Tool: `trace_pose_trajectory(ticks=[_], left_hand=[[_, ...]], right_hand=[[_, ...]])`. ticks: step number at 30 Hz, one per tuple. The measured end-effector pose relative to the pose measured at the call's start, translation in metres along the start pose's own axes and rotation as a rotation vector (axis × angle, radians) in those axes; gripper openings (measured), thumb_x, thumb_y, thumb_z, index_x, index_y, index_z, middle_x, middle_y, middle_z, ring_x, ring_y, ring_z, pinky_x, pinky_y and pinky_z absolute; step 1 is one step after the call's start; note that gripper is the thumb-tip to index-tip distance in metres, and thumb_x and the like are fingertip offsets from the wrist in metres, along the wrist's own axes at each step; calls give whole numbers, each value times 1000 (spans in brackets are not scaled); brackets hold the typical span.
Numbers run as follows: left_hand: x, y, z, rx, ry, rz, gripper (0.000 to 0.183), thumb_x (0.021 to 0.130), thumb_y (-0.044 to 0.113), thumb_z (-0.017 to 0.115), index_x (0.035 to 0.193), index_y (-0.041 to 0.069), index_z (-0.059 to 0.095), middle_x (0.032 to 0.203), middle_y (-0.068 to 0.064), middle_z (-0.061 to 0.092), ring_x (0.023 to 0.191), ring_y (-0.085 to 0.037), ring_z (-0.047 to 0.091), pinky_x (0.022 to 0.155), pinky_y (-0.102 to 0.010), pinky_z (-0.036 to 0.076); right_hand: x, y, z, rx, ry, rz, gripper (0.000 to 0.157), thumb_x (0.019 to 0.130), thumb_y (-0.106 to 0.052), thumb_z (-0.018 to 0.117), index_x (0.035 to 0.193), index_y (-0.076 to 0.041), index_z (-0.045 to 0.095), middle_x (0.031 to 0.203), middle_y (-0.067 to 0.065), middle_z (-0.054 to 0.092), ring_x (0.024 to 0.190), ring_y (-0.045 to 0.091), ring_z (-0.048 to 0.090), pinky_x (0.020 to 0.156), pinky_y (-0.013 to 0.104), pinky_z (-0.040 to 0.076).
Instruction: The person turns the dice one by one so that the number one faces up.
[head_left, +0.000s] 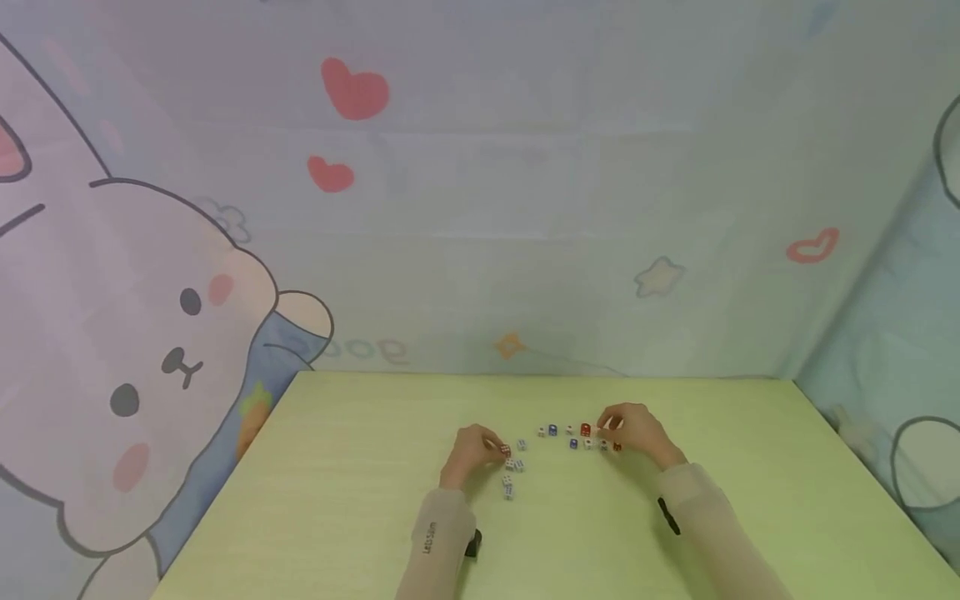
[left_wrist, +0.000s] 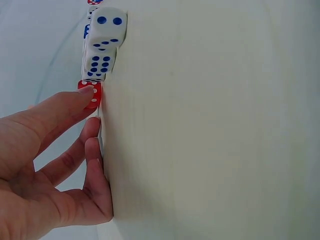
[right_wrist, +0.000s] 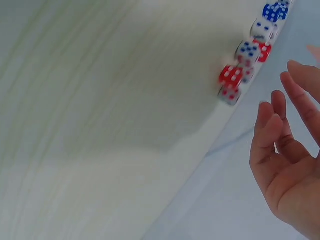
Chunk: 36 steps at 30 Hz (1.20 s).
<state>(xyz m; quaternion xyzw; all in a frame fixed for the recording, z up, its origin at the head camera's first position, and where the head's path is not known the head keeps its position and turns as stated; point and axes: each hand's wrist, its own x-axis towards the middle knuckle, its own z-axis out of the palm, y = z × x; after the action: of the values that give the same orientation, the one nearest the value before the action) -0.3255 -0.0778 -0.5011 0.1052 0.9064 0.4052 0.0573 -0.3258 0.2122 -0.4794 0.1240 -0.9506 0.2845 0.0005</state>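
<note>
My left hand (head_left: pixel 471 450) pinches a red die (left_wrist: pixel 93 95) with white dots; the thumb lies on its face in the left wrist view. White dice with blue dots (left_wrist: pixel 101 64) stand right beyond it. In the head view this red die is at the top left of a small cluster of white dice (head_left: pixel 507 482). My right hand (head_left: pixel 637 429) hovers at the right end of a double row of dice, its fingers loosely bent and apart. In the right wrist view, a red die (right_wrist: pixel 231 76) and a white die with red dots (right_wrist: pixel 229 95) sit nearest to its fingers.
The double row mixes blue dice (head_left: pixel 552 430), white dice and a larger-looking red die (head_left: pixel 586 429). A pale yellow-green table (head_left: pixel 337 467) carries everything. Behind it hangs a cloth (head_left: pixel 480 250) printed with hearts and a rabbit.
</note>
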Motion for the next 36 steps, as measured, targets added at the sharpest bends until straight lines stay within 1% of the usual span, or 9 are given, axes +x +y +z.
trace_pose_trajectory(ticks=[2,5,12,17,20,26,30,36], left_hand=[[0,1,-2,5,4,1,15,70,10,74,83,5,69,89,-9,67,70,-14,56,63,-27,47],[-1,2,-3,16,8,-4,15,70,10,73,83,4,69,89,-10,67,70,-14,56,63,-26,46],[-2,4,-3,28,8,0,16,70,9,73,84,3,69,88,-11,67,71,-16,57,64,-29,47],[0,2,-1,27,9,10,15,70,10,73,83,3,69,91,-10,67,74,-17,57,67,-30,48],[0,2,-1,26,4,12,15,70,10,73,84,4,69,92,-10,67,74,-16,58,68,-30,48],[0,5,-2,20,-16,0,16,70,8,73,85,3,69,92,-11,66,71,-16,58,64,-29,48],[0,8,-2,19,-22,-35,17,69,8,74,84,4,68,90,-9,65,71,-15,56,64,-28,46],[1,8,0,39,-12,-27,16,68,5,74,82,2,66,85,-10,63,67,-15,54,58,-25,45]], right_hand=[[-2,6,-4,-5,6,-10,10,80,-17,64,86,-9,66,78,5,61,64,13,53,53,27,41],[-6,14,-6,9,4,4,8,80,-14,64,85,-8,66,77,5,62,67,12,52,55,26,41],[-12,23,-5,59,-15,32,9,79,-9,64,87,-3,66,76,8,61,63,14,50,52,26,41],[-14,28,1,70,-17,88,9,78,-8,64,86,-4,66,74,7,62,59,13,50,50,25,41],[-15,30,4,95,-16,118,8,77,-9,65,84,-5,66,74,6,62,58,13,50,50,25,41],[-15,31,6,95,-5,106,8,77,-10,66,83,-6,65,74,6,62,59,13,50,50,25,42],[-15,30,6,84,-3,105,7,77,-10,67,83,-6,65,73,6,63,56,12,50,49,25,41],[-15,29,7,75,-1,113,7,76,-9,67,82,-7,65,72,5,62,56,12,50,49,25,41]])
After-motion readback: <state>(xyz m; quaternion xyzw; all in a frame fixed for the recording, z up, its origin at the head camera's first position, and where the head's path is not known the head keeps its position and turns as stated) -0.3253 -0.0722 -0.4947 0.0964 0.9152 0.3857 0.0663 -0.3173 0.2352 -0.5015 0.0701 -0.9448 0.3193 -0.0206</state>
